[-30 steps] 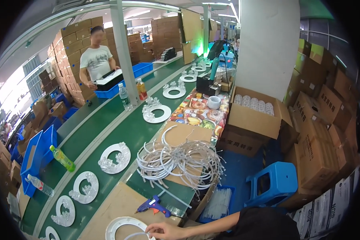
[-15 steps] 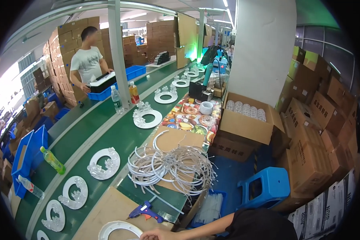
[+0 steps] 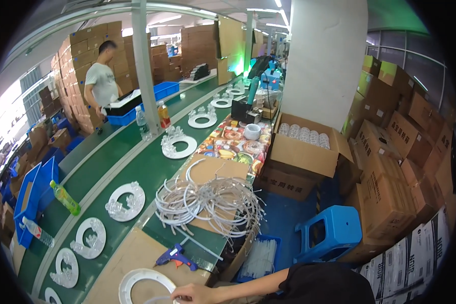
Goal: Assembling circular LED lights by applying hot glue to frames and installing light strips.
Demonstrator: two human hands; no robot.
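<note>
My right hand [image 3: 191, 293] is at the lower edge, with its fingers closed beside a white ring [image 3: 125, 285] that lies on a cardboard sheet [image 3: 117, 261]. A pale strip [image 3: 158, 300] runs left from the fingertips; the lower edge cuts off what they grip. Just beyond the hand a blue glue gun [image 3: 176, 257] rests on its side, nozzle pointing left. Farther off, a tangled heap of white tubes with wire ends [image 3: 207, 205] covers part of the bench. My left hand is out of the picture.
White rings with clear plastic pieces [image 3: 126, 201] stand along the green conveyor [image 3: 154, 175] at left. Beyond it, a person [image 3: 104, 83] stands by a blue bin [image 3: 124, 119]. To the right are a blue stool [image 3: 330, 230], a carton of clear cups [image 3: 304, 158] and stacked cartons [image 3: 390, 185].
The view has shifted slightly, bringing more of the white ring and my right hand into the picture. The person across the conveyor has turned and drawn an arm back from the bin.
</note>
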